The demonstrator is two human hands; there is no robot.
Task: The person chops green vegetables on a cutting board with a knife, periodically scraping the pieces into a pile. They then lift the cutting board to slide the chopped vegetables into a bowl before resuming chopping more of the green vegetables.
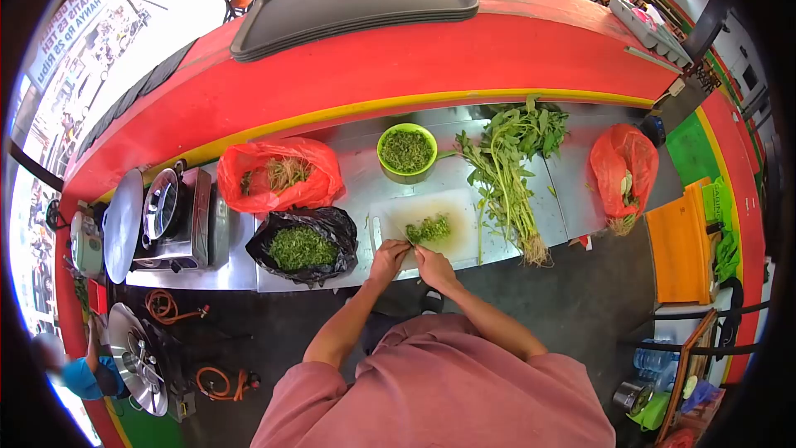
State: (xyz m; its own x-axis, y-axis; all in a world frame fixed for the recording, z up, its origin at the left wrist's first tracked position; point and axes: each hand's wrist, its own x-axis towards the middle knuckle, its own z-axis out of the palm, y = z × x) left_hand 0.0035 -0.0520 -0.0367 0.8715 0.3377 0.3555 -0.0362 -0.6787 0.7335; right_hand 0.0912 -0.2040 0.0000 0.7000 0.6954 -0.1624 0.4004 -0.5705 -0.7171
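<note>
My left hand is closed at the near edge of a white cutting board, apparently on a small bunch of leafy greens mostly hidden by the fingers. Right beside it, my right hand grips a knife, its thin blade angled up and left over the board. Chopped greens lie in a small heap just right of the blade. Beyond the board stands a green bowl filled with finely cut greens. Uncut leafy stems with roots stretch along the board's right side.
Left of the board sit a black plastic bag of chopped greens and a red bag with rooty stems. Another red bag is at right. A stove with a pot occupies the left end. Stacked trays rest on the red ledge.
</note>
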